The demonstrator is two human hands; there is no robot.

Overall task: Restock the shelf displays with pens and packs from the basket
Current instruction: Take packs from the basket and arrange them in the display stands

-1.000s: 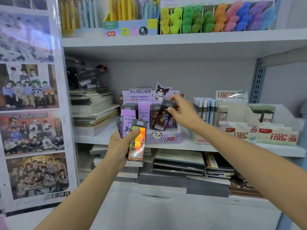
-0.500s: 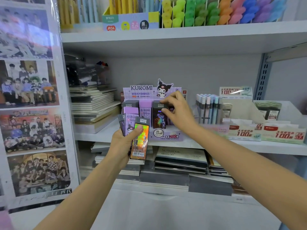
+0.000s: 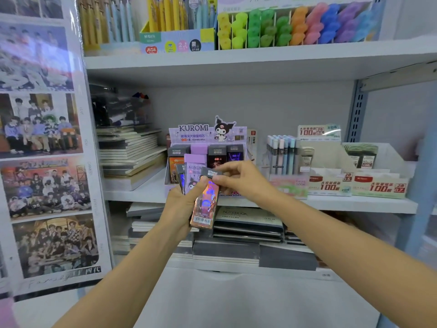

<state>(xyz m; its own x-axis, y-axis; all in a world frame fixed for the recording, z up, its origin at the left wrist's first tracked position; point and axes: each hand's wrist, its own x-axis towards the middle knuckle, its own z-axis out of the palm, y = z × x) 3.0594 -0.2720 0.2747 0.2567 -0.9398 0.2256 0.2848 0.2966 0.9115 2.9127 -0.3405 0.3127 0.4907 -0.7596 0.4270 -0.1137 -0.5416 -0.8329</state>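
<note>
My left hand (image 3: pixel 179 209) grips a fanned bunch of lead packs, with a shiny holographic pack (image 3: pixel 203 204) in front and a purple Kuromi pack (image 3: pixel 193 172) behind it. My right hand (image 3: pixel 238 179) pinches the dark top end of the holographic pack. Just behind both hands, the purple Kuromi display box (image 3: pixel 205 134) stands on the middle shelf (image 3: pixel 354 204), holding several dark and purple packs upright. The basket is out of sight.
Stacked notebooks (image 3: pixel 132 152) lie left of the display. Pencil-lead boxes with red "100" labels (image 3: pixel 354 183) and pastel pens (image 3: pixel 281 155) stand to the right. Coloured pens and markers (image 3: pixel 295 24) fill the upper shelf. More notebooks (image 3: pixel 246 223) sit below. A photo poster panel (image 3: pixel 42 147) covers the left.
My right hand left a dark pack in the display box and came back down to pinch the top of the holographic pack in my left hand. The camera moved closer.
</note>
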